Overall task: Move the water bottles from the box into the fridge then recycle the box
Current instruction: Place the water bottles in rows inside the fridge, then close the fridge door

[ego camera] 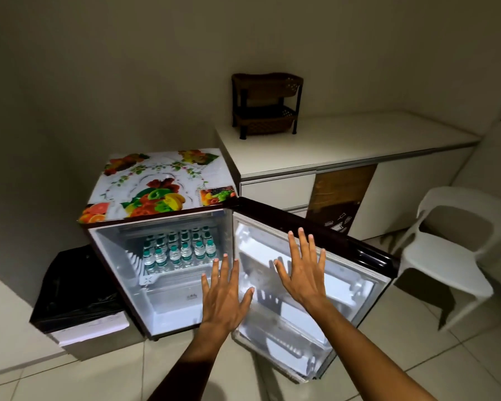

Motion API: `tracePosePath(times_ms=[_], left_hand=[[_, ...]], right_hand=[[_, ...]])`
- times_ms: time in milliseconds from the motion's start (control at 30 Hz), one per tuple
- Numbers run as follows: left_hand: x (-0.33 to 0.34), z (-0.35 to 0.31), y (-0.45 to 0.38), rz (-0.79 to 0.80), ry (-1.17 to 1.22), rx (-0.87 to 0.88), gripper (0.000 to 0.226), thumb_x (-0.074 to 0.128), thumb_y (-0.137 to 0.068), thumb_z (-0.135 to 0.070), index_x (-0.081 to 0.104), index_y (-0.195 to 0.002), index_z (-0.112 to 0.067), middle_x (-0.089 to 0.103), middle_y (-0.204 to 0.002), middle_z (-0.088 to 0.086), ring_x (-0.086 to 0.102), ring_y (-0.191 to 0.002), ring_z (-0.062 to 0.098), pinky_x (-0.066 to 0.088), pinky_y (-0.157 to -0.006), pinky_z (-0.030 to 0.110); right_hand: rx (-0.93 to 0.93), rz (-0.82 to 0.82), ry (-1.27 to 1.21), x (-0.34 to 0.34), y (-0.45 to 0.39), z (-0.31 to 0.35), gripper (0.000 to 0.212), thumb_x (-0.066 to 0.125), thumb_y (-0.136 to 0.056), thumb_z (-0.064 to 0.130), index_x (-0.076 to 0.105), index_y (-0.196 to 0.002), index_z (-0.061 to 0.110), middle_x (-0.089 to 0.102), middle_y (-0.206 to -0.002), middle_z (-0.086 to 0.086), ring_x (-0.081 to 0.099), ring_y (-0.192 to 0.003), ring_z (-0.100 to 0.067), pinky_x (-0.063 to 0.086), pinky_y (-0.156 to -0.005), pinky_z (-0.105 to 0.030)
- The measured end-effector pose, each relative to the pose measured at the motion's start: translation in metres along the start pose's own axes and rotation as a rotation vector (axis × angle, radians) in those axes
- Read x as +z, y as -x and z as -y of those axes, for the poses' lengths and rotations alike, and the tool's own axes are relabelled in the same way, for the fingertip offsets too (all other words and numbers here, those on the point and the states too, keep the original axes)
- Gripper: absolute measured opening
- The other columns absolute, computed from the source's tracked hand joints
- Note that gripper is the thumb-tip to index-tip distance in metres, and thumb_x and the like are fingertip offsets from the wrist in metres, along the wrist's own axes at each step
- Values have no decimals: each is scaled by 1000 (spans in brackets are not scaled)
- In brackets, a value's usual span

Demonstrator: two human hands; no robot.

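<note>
Fridge (119,256), door (344,244) open: bottles (180,250) on shelf. Your left hand (224,296), right hand (302,273): fingers spread wide, apparently holding nothing.

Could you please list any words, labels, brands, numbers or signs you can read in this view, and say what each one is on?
No text here can be read as words.
Water bottles: green labels, print too small.
Cardboard box: dark handling symbols near its lower edge, no legible words.
Fridge: small mark on the lower drawer front, too blurred.
Fridge top cover: fruit pictures only.
</note>
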State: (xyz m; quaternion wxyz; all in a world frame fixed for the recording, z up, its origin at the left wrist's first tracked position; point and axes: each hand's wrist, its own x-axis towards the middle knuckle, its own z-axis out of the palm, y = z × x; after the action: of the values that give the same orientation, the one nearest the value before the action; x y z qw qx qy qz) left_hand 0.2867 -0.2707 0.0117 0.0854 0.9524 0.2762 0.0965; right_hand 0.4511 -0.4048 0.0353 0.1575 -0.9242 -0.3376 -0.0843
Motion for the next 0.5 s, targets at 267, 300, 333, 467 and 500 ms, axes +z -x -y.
tracePosePath(times_ms=[267, 300, 333, 467, 500], left_hand=[[29, -107, -33, 33, 31, 25, 82, 6, -86, -70, -10, -153, -26, -23, -158, 2, -18, -147, 25, -12, -116, 49], [31, -117, -34, 43, 36, 27, 83, 3, -85, -72, -11, -153, -27, -23, -158, 2, -19, -147, 24, -11, -115, 49], [33, -125, -36, 48, 45, 31, 84, 0, -84, -73, -9, -153, -27, -22, -159, 1, -18, -147, 24, -11, -115, 48], [40, -148, -44, 39, 73, 47, 89, -4, -82, -75, 3, -155, -24, -10, -162, 3, -11, -149, 25, -6, -115, 49], [39, -150, -46, 37, 77, 51, 90, -4, -82, -75, 4, -155, -24, -8, -162, 3, -10, -149, 25, -4, -116, 51]], right_hand=[[14, 38, 79, -27, -45, -127, 79, 18, -91, 68, 6, -156, 25, -2, -163, -5, 2, -150, -28, 6, -117, -57], [7, 68, 93, -28, -49, -137, 78, 21, -93, 67, 4, -156, 25, -3, -163, -5, 0, -150, -28, 6, -118, -57], [-3, 97, 111, -28, -52, -146, 77, 23, -94, 67, 3, -156, 25, -4, -163, -5, -1, -150, -28, 6, -118, -58], [-19, 222, 117, -27, -62, -172, 76, 25, -95, 65, 5, -156, 25, -1, -164, -4, 2, -150, -26, 5, -118, -55], [-20, 261, 116, -26, -63, -176, 75, 25, -95, 64, 6, -156, 25, 1, -164, -4, 5, -150, -27, 6, -118, -55]])
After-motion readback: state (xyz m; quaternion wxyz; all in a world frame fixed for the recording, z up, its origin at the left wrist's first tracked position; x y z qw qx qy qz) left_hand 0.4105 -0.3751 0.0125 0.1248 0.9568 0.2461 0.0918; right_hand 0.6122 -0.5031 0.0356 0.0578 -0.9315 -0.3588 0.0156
